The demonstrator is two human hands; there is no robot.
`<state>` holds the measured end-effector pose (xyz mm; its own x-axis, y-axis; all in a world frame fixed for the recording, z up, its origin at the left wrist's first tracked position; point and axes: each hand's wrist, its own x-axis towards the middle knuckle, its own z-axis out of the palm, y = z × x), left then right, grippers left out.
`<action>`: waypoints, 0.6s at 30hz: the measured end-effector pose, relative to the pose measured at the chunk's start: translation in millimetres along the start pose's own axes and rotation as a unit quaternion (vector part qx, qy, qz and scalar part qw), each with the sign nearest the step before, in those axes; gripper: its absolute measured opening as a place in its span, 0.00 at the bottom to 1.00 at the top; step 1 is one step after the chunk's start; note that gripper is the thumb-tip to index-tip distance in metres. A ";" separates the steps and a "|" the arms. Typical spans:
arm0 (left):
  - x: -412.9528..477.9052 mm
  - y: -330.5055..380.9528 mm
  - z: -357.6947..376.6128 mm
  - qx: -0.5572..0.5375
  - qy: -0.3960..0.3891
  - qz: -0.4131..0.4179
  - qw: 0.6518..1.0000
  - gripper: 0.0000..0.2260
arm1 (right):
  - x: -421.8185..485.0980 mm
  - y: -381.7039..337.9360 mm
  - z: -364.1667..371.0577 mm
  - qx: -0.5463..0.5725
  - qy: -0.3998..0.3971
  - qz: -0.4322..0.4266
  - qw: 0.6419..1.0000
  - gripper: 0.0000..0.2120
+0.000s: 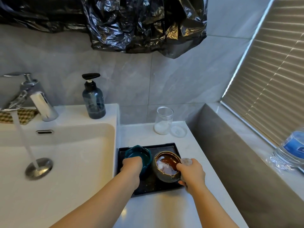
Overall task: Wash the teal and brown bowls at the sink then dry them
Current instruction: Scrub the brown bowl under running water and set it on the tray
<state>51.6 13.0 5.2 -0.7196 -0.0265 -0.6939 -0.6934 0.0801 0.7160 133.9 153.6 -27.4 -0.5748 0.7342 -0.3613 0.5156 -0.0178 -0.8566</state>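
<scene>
A teal bowl (pixel 137 153) and a brown bowl (pixel 166 168) stand side by side on a black tray (pixel 148 186) right of the sink (pixel 65 170). The brown bowl holds white powder and reddish-brown residue. My left hand (pixel 131 167) grips the near rim of the teal bowl. My right hand (pixel 191 173) grips the right rim of the brown bowl, and a small pale round thing shows just above its fingers. Water streams from the tap (pixel 41 102) onto the drain (pixel 38 168).
A dark soap dispenser (pixel 94 99) stands on the sink's back ledge, a woven pad (pixel 24 115) behind the tap. A clear jar of white powder (pixel 163 120) and its lid (pixel 178 131) sit behind the tray. A water bottle (pixel 291 148) rests on the window sill. Black plastic (pixel 139 25) hangs overhead.
</scene>
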 end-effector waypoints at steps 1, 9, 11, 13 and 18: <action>-3.1 0.6 -5.3 0.000 -0.028 0.032 0.999 0.17 | -2.9 -6.2 -2.1 0.011 0.000 -0.009 1.000 0.12; -23.4 38.9 -61.9 0.030 -0.261 0.099 0.960 0.07 | -51.6 -68.5 24.6 0.057 -0.057 -0.090 0.993 0.10; -18.7 47.5 -85.5 0.024 -0.264 0.112 0.958 0.10 | -64.8 -81.4 45.0 0.073 -0.075 -0.102 0.989 0.08; -13.0 55.5 -113.4 0.011 -0.227 0.134 0.965 0.09 | -78.1 -91.9 70.0 0.090 -0.089 -0.108 0.986 0.07; 11.3 60.8 -189.3 -0.026 -0.114 0.170 0.979 0.04 | -115.4 -111.8 144.0 0.096 -0.169 -0.124 0.973 0.06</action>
<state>-5.6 -171.1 55.2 -0.8860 0.2162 -0.4102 -0.4212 -0.0052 0.9070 51.1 -26.9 56.9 -0.8593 0.4679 -0.2064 0.2239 -0.0185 -0.9744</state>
